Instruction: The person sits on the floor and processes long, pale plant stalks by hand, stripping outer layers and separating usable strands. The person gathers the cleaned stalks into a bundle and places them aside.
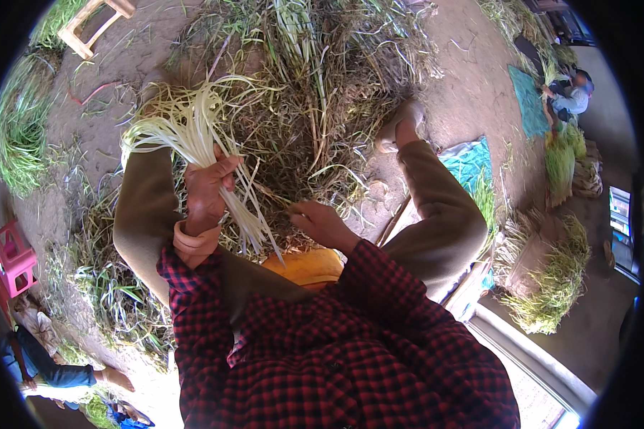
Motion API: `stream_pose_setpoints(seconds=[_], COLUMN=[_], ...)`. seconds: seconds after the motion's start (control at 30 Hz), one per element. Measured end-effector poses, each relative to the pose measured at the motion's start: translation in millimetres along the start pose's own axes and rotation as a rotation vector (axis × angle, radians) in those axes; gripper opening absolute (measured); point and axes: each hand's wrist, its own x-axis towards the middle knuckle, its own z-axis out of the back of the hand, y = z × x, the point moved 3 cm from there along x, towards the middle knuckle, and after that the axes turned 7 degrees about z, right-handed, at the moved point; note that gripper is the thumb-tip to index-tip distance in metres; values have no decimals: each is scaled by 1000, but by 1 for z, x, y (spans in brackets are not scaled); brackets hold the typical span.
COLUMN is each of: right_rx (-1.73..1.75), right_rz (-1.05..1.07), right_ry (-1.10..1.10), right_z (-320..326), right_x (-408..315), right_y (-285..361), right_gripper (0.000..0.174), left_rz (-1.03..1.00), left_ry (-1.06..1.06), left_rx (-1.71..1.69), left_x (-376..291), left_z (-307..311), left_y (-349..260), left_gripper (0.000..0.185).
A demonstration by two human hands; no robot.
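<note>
My left hand grips a bundle of long, pale leafy stalks. Their yellowish, thin leaves fan out over my left knee, and the white stem ends hang down past the wrist. Just right of those ends is my right hand, its fingers bent and blurred at the tips. A thin dry strand lies by those fingertips, but whether they pinch it is unclear. Beneath both hands, a heap of dry and green plant trimmings covers the ground between my legs. A yellow rounded surface shows between my thighs.
A wooden stool stands at the upper left, above a green bunch of stalks. Pink plastic stool at far left, near another person's leg. On the right are a teal sheet, a seated person and a stalk pile.
</note>
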Motion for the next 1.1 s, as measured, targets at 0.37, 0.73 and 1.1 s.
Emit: stream_pose_setpoints(seconds=[0.37,0.73,1.1], right_rx=[809,850,721], right_rz=[-154,-151,-181], right_ry=[10,-10,-8], right_z=[0,0,-11], right_x=[41,56,59], right_y=[41,53,45], right_gripper=[19,21,23], left_rz=[47,218,132], left_ry=[105,180,190], left_rx=[-16,-10,3], left_x=[3,-8,10], left_z=[1,-8,10], left_y=[6,14,37], left_gripper=[13,17,5])
